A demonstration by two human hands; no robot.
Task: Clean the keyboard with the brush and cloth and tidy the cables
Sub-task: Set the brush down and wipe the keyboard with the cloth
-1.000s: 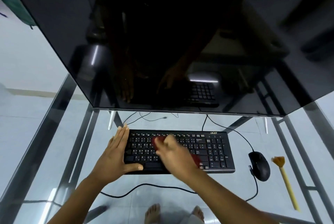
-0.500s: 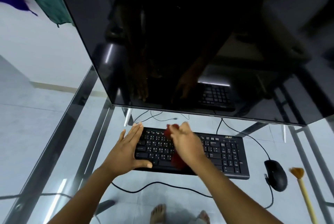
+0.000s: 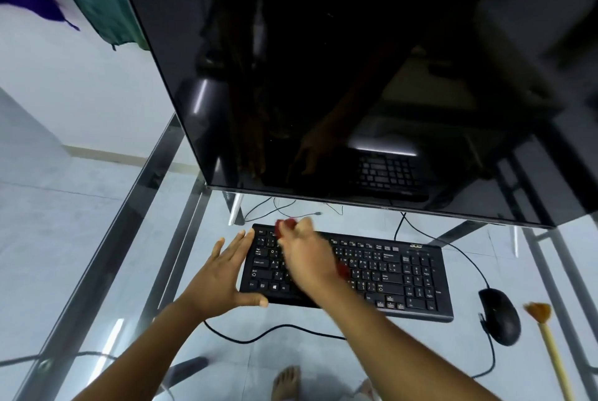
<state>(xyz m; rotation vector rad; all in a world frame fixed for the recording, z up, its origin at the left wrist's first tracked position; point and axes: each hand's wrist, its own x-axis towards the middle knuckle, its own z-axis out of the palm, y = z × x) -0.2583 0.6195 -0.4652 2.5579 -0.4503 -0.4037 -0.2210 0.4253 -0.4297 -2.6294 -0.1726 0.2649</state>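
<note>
Pressing a red cloth (image 3: pixel 284 225) onto the far-left keys of the black keyboard (image 3: pixel 388 271), my right hand (image 3: pixel 307 258) is curled round it. The hand is blurred. The cloth shows beyond my fingertips and again just right of my wrist.

My left hand (image 3: pixel 220 274) lies flat with its fingers straight along the keyboard's left end and the thumb against its near edge.

The keyboard rests on the glass table (image 3: pixel 97 239), just near of the lower edge of the dark monitor (image 3: pixel 356 77). The brush (image 3: pixel 538 311), which has orange bristles and a yellow handle, lies on the glass at the right. Its bristles point far, and it is well apart from both hands. The black mouse (image 3: pixel 500 316) sits between the brush and the keyboard.

One black cable (image 3: pixel 275 332) curves near of the keyboard between my forearms. Thinner cables (image 3: pixel 275 206) loop between the keyboard and the monitor.
</note>
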